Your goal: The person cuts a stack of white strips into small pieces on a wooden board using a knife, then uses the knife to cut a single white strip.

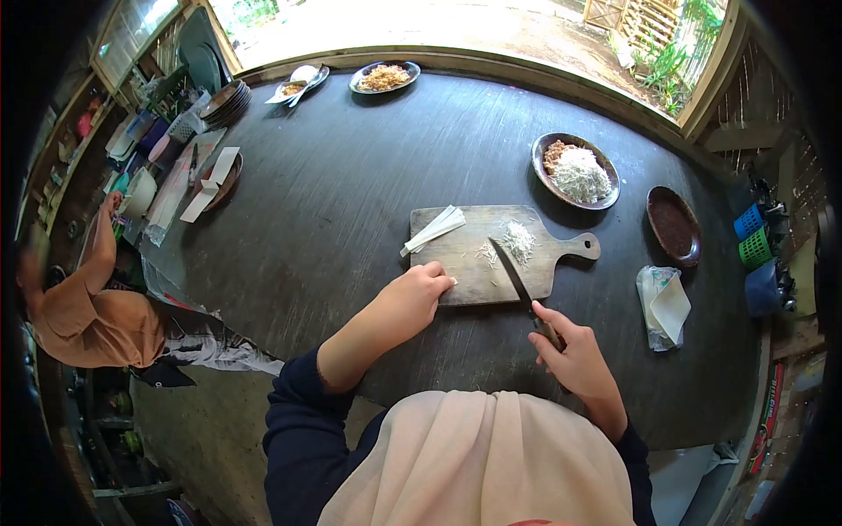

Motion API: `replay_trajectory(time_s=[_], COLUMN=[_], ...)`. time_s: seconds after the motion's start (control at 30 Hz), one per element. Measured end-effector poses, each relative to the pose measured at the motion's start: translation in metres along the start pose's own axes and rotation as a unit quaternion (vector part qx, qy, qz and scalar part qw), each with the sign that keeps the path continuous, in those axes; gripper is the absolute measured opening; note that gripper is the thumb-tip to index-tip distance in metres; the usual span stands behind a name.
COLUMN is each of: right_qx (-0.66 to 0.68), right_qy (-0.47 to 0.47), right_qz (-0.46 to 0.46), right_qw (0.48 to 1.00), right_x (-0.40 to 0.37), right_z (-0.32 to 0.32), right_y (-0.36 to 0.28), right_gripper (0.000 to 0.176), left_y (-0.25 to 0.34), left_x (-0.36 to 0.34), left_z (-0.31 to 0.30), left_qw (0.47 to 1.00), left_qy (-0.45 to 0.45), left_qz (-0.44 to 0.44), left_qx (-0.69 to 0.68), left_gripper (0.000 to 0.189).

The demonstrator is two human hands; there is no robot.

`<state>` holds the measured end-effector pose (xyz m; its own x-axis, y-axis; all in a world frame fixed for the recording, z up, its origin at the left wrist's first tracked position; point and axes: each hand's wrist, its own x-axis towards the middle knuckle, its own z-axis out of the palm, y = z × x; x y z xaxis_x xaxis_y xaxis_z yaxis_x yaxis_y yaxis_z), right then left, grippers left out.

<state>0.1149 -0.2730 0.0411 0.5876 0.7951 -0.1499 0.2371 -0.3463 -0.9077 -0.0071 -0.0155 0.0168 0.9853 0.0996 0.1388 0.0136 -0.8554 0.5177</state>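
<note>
Knife (518, 279) first: it's in the right hand (574, 355), fingers wrapped round the handle, blade over the near part of the cutting board (544, 267). We read its long axis as slanting, handle end near and to the right, tip pointing away from the body and leftward, reaching the loose white shreds (518, 242). Key relation, as we judge it: the blade lies to the right of the left hand (421, 294), with bare wood between them, well apart from those fingers. That left hand rests at the board's near-left corner, fingers curled in, a small pale bit at the fingertips; we can't tell whether it's gripped or just touched. White strips (436, 230) lie bundled on the board's far-left part, beyond the left hand and nearer to it than to the right; their long axis runs from near-left to far-right. The board itself lies lengthwise across us, its handle pointing right. Further out on the table (351, 175) we log a dark bowl (550, 186) with a white shredded heap (581, 175) beyond the board to the right, then a brown oval dish (675, 226) and a plastic packet (662, 309) at far right.
</note>
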Motion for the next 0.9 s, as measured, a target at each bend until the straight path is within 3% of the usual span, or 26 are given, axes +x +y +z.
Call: replay_trajectory(time_s=[0.2, 0.27, 0.4, 0.5, 0.57, 0.67, 0.77, 0.83, 0.9], right_qx=[-0.014, -0.018, -0.022, 0.007, -0.011, -0.021, -0.038, -0.025, -0.024], right_qy=[-0.061, 0.02, -0.045, -0.018, 0.021, 0.009, -0.062, 0.022, 0.006], right_qz=[-0.033, 0.005, -0.036, 0.027, 0.019, 0.01, 0.007, 0.042, 0.022], right_qw=[0.997, 1.0, 0.998, 0.999, 1.0, 1.0, 0.997, 0.999, 0.999], right_x=[0.001, 0.002, -0.001, 0.0, -0.001, -0.004, -0.006, -0.005, -0.007], right_z=[0.003, 0.001, 0.0, -0.003, -0.007, -0.015, -0.018, -0.018, -0.023], right_y=[0.006, 0.004, 0.008, 0.0, -0.001, -0.001, 0.001, -0.001, 0.001], right_gripper=[0.048, 0.048, 0.048, 0.048, 0.047, 0.047, 0.047, 0.046, 0.047], left_y=[0.001, 0.0, 0.0, 0.001, 0.001, 0.001, 0.001, 0.001, 0.003], left_x=[0.0, -0.001, -0.001, -0.001, -0.001, -0.001, -0.001, -0.001, -0.001], left_z=[0.0, 0.0, 0.0, -0.001, -0.002, -0.001, -0.001, -0.001, -0.003], left_qw=[1.0, 1.0, 1.0, 1.0, 1.0, 1.0, 1.0, 1.0, 1.0], left_qy=[-0.004, 0.0, -0.002, -0.002, 0.0, -0.003, -0.002, 0.002, -0.004], left_qz=[0.0, 0.0, 0.001, 0.0, -0.002, -0.002, -0.003, 0.002, -0.002], left_qx=[0.002, -0.001, 0.002, 0.0, -0.002, -0.002, -0.004, -0.002, -0.003], left_gripper=[0.026, 0.026, 0.026, 0.026, 0.026, 0.026, 0.026, 0.026, 0.026])
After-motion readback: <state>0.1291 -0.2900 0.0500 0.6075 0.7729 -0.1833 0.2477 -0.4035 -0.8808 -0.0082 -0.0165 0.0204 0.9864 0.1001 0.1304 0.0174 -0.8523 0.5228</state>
